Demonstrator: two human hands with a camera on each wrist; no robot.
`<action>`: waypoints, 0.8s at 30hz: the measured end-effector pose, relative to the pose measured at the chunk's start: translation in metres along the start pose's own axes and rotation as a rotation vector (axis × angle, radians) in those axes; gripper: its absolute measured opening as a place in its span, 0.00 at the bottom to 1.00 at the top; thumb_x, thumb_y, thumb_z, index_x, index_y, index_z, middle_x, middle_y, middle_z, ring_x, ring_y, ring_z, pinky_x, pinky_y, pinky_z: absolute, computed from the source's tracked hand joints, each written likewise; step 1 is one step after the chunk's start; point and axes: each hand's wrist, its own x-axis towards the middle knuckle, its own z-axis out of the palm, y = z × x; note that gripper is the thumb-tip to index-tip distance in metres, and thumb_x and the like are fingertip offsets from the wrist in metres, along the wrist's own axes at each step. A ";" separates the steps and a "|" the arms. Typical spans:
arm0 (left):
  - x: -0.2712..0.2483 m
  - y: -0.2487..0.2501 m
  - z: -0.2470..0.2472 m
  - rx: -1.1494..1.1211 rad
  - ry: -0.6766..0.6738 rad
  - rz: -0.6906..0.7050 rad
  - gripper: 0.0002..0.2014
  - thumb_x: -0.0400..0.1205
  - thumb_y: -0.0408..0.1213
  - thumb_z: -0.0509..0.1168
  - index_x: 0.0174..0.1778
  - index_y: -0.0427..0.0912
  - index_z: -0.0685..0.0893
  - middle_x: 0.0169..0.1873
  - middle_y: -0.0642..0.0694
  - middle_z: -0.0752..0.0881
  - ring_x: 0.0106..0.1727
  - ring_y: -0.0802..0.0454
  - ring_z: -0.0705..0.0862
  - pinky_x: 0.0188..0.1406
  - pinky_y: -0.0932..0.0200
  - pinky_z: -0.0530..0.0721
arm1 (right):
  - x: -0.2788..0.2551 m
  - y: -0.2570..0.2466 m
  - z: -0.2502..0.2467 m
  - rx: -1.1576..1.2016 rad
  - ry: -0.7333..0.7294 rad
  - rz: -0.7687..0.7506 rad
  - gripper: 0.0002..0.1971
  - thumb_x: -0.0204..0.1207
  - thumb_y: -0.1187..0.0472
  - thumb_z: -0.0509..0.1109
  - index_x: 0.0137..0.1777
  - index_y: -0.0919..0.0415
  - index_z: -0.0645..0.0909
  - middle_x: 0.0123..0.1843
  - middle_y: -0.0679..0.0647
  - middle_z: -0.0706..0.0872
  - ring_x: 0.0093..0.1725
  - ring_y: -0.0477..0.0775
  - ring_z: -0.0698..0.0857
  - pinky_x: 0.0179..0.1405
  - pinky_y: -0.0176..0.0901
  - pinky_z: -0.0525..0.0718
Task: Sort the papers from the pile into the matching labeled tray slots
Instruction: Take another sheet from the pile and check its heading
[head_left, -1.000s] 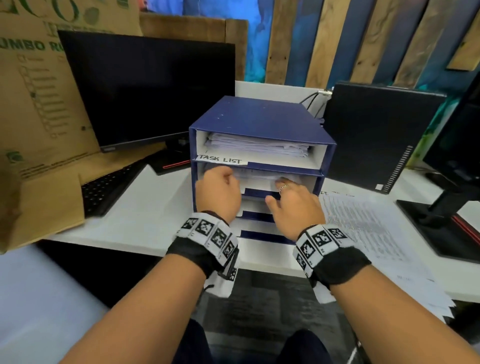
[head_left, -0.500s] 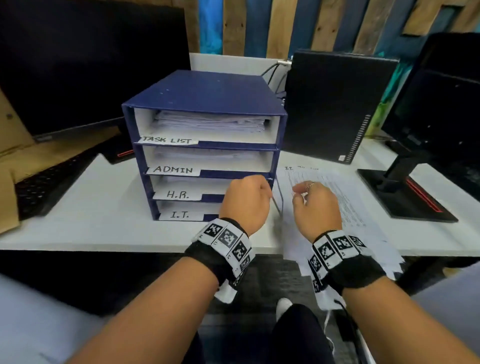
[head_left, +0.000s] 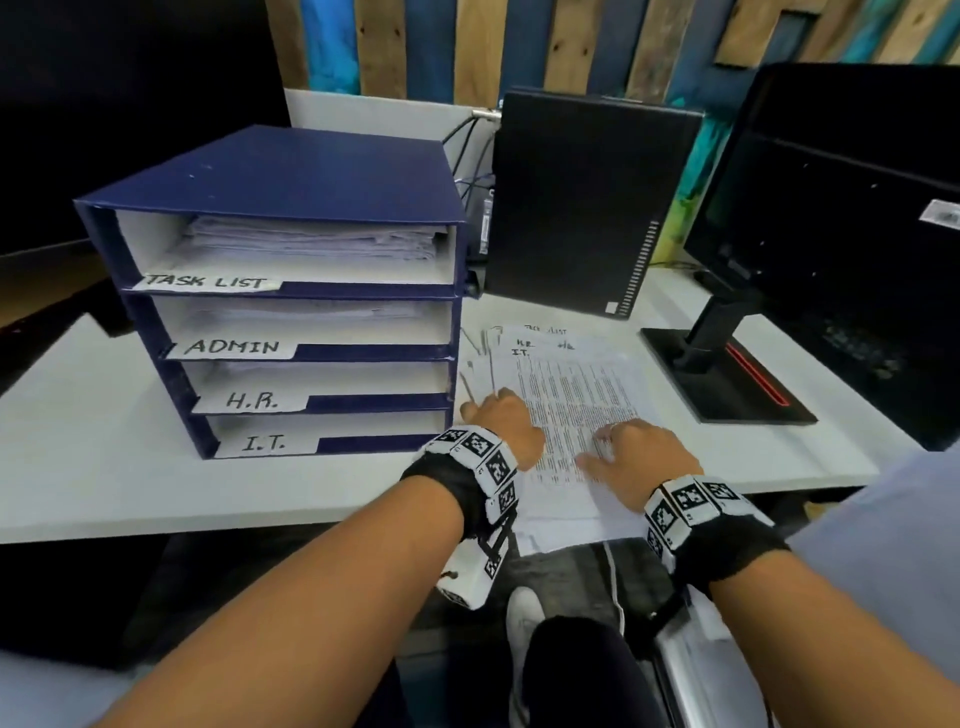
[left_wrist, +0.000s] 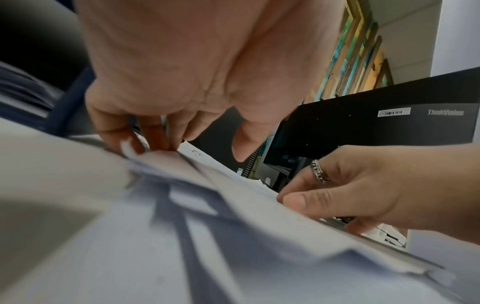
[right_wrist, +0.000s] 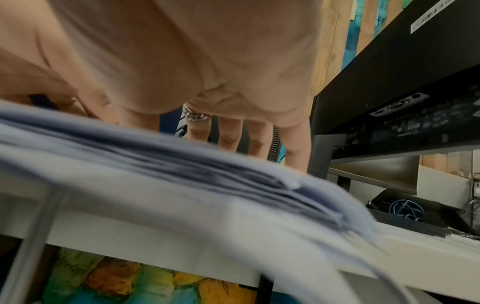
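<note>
A blue paper tray (head_left: 291, 176) stands on the white desk with four slots labelled TASK LIST, ADMIN, H.R. and I.T. from top to bottom. The upper slots hold sheets. The pile of printed papers (head_left: 571, 395) lies just right of the tray and overhangs the desk's front edge. My left hand (head_left: 496, 421) is at the pile's left edge. Its bent fingertips (left_wrist: 155, 144) touch a slightly lifted sheet edge, with the thumb hanging free. My right hand (head_left: 618, 447), wearing a ring, rests its fingers (right_wrist: 228, 137) on top of the pile (right_wrist: 155, 164).
A black computer tower (head_left: 587, 197) stands behind the pile. A monitor on a black stand (head_left: 727, 374) is at the right, close to the papers. Another dark monitor (head_left: 130, 104) is at the back left. The desk's front edge (head_left: 208, 504) runs just under my wrists.
Both hands have come out of the tray's ADMIN slot and moved right and down onto the pile. The head view has swung to the right with them.
</note>
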 end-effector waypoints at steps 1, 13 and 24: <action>0.006 0.001 0.003 0.009 0.008 -0.025 0.18 0.84 0.43 0.58 0.66 0.37 0.71 0.63 0.39 0.78 0.68 0.37 0.74 0.70 0.48 0.65 | 0.002 0.003 0.000 0.024 -0.022 -0.007 0.29 0.77 0.32 0.65 0.71 0.48 0.80 0.72 0.51 0.81 0.69 0.60 0.80 0.67 0.61 0.81; 0.041 0.027 0.006 -0.138 0.060 -0.305 0.19 0.80 0.44 0.64 0.64 0.39 0.76 0.64 0.37 0.78 0.68 0.36 0.74 0.69 0.40 0.73 | 0.011 0.011 -0.002 -0.007 -0.030 -0.080 0.30 0.73 0.28 0.66 0.64 0.49 0.84 0.61 0.49 0.86 0.58 0.55 0.85 0.58 0.54 0.87; 0.031 0.029 -0.004 -0.414 0.190 -0.193 0.11 0.82 0.34 0.67 0.58 0.35 0.82 0.52 0.39 0.87 0.49 0.43 0.86 0.44 0.56 0.83 | 0.010 0.015 -0.002 0.019 -0.059 -0.092 0.31 0.75 0.28 0.64 0.70 0.47 0.79 0.69 0.49 0.80 0.65 0.56 0.81 0.63 0.56 0.83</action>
